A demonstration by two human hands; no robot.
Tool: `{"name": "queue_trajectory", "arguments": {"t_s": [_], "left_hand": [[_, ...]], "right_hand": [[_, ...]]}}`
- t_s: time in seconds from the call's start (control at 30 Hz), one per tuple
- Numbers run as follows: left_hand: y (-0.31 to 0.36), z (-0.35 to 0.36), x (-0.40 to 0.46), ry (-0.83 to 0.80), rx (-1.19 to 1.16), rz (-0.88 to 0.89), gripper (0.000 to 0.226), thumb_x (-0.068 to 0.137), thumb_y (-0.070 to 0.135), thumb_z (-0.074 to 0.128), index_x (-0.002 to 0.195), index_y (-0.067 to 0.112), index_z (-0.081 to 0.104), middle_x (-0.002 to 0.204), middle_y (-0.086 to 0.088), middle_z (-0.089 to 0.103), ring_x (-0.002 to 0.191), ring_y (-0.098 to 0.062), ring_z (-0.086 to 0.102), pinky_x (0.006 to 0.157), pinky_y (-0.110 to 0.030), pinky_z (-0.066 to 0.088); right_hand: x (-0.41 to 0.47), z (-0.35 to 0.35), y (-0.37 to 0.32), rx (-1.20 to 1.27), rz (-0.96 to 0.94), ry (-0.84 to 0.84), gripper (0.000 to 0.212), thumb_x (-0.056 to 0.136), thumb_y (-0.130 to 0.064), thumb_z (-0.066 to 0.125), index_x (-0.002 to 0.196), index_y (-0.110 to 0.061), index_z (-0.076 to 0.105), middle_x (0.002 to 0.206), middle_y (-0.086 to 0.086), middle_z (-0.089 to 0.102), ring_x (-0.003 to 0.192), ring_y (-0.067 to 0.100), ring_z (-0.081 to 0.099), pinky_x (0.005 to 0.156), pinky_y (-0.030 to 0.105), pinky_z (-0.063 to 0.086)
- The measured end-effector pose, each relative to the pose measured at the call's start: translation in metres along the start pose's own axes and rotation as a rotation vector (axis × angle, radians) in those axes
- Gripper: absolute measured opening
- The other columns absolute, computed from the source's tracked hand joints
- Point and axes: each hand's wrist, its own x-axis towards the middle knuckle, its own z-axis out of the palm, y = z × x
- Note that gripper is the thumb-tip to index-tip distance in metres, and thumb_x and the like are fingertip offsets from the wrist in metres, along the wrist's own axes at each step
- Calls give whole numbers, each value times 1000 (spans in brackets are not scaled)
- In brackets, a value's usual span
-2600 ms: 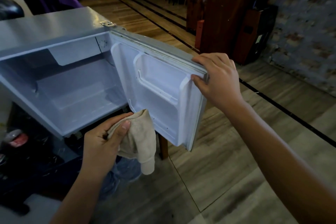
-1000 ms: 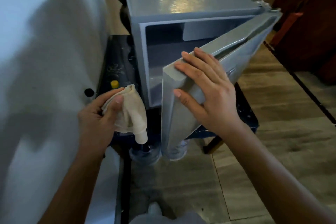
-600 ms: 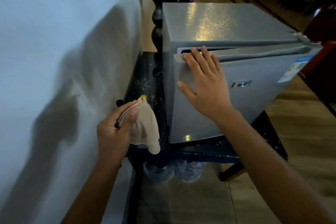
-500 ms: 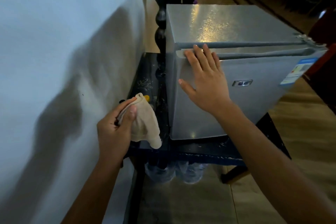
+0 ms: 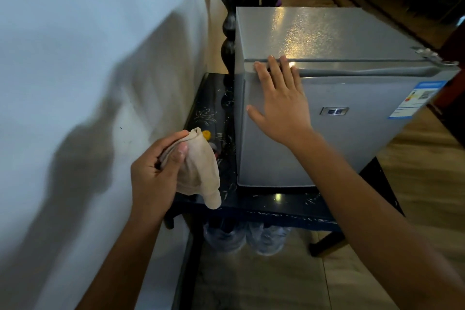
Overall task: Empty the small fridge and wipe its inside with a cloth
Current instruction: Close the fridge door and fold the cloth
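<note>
Your view is dim; glare streaks the small silver metal fridge's top (image 5: 314,33), soft arm shadows cross the pale painted wall (image 5: 88,83), and the edges bow and blur.

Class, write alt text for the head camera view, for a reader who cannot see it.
A person's right hand presses flat on the shut door of a small grey fridge, while the left hand holds a beige cloth. The fridge stands on a dark table beside a white wall.

A dark table (image 5: 276,202) (pale floral markings on its top) carries the grey fridge (image 5: 339,133); plastic bottles (image 5: 245,236) stand underneath on the floor (image 5: 264,282).
</note>
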Motion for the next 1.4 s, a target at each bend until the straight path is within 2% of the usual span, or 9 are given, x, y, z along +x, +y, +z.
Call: {"name": "queue_trajectory", "arguments": {"t_s": [0.2, 0.27, 0.4, 0.53, 0.63, 0.87, 1.1, 1.23, 1.4], "left_hand": [[25, -2, -4, -54, -29, 67, 22, 94, 37, 62, 111, 50, 70, 110, 32, 73, 103, 15, 66, 82, 0, 50], [36, -1, -8, -85, -36, 97, 25, 98, 29, 61, 113, 47, 69, 111, 33, 72, 103, 15, 65, 82, 1, 49], [56, 6, -19, -146, -105, 156, 29, 100, 26, 60, 114, 49, 70, 116, 29, 73, 110, 9, 67, 91, -4, 49], [74, 23, -38, -215, -224, 173, 29, 99, 24, 62, 114, 47, 72, 115, 25, 75, 108, 6, 69, 90, -7, 51], [86, 40, -55, -292, -281, 186, 29, 97, 25, 62, 114, 46, 72, 114, 23, 75, 106, 6, 70, 88, -7, 52], [114, 94, -102, -454, -169, 321, 22, 97, 29, 64, 110, 46, 70, 112, 37, 70, 107, 11, 68, 91, -4, 48], [133, 141, -159, -645, -151, 376, 35, 86, 36, 76, 117, 41, 59, 113, 41, 64, 103, 16, 64, 86, 0, 46], [136, 161, -194, -856, -175, 336, 32, 81, 31, 81, 98, 44, 58, 101, 25, 67, 91, 7, 65, 79, -5, 48], [147, 178, -234, -1034, -204, 156, 39, 79, 60, 79, 111, 51, 58, 108, 21, 69, 100, -6, 70, 80, -16, 57]], "right_hand": [[-2, -34, -4, 321, 66, -126, 89, 94, -59, 53, 161, -22, 8, 170, 7, 7, 157, 27, 1, 127, 44, 5], [-10, -56, -11, 717, 141, -147, 87, 92, -63, 52, 161, -27, 12, 169, 0, 14, 156, 20, 12, 122, 38, 17], [-57, -92, -19, 1000, 133, -284, 83, 85, -75, 43, 154, -30, 34, 157, -6, 44, 137, 3, 46, 112, 26, 36], [-120, -105, -5, 1323, 231, -491, 46, 90, -67, 46, 121, -41, 68, 117, 1, 74, 104, 16, 73, 101, 41, 56], [-163, -112, 12, 1464, 287, -555, 45, 97, -55, 50, 129, -27, 67, 117, 12, 73, 105, 32, 70, 91, 42, 59], [-252, -142, 56, 1767, 459, -362, 18, 80, -25, 75, 88, -17, 60, 85, 2, 61, 80, 16, 62, 62, 25, 50], [-321, -184, 89, 1822, 507, -61, 23, 79, -19, 75, 84, -18, 53, 74, -1, 58, 66, 12, 60, 52, 23, 51], [-358, -201, 104, 1758, 473, 9, 15, 87, -14, 72, 90, -19, 58, 75, 0, 57, 65, 12, 58, 53, 23, 52], [-400, -216, 115, 1684, 513, 39, 14, 83, -20, 71, 88, -19, 59, 70, 6, 47, 59, 16, 46, 50, 26, 44]]}}
